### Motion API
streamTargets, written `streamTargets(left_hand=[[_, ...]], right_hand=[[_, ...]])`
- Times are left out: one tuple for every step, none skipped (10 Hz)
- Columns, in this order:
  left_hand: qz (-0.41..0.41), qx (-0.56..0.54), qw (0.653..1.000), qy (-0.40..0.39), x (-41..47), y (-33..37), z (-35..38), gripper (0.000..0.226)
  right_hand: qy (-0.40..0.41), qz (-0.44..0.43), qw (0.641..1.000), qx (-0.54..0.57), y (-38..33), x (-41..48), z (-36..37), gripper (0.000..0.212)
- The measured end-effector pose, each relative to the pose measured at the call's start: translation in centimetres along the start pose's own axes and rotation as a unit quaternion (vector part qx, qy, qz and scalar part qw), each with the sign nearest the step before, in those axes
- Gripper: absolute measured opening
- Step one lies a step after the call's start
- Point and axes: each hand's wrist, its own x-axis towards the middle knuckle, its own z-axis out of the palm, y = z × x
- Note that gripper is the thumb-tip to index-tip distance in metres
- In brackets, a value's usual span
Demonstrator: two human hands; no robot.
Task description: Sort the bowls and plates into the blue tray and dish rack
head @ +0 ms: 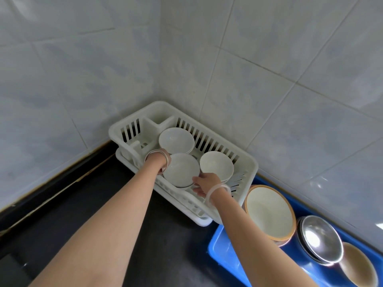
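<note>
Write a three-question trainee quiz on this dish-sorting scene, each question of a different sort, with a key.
1. True or false: the white dish rack holds three white bowls.
2. Which hand touches the near bowl from its left side? A) left hand B) right hand
3. Fill in: in the blue tray, the steel bowls sit between the orange-rimmed bowl and a ____ bowl.

Key: 1 true, counting the far bowl, the near bowl and the right bowl; 2 A; 3 beige.
</note>
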Motion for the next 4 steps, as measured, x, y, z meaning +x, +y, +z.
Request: streamTargets(left_hand=[[0.041,0.056,0.997,0.037,-1.0,0.4,0.5,0.032],[0.075,0.119,0.988,0.065,-1.7,0.1,1.1,0.031],[0.090,0.060,0.991,0.072,-3.1,0.4,1.0,0.032],[0.098,-0.002,0.989,0.113,-4.2,-0.7,1.8,0.038]], right_hand=[[-0.015,0.012,0.999,0.036,0.1,-0.8,0.0,0.023],[-0.020,0.000,0.999,0.048,0.2,-2.2,-0.8,0.015],[-0.004,-0.090,0.989,0.116,-1.5,-6.1,-3.0,0.020],[0.021,-0.296,0.930,0.215,-3.6,-12.7,-7.5,0.022]])
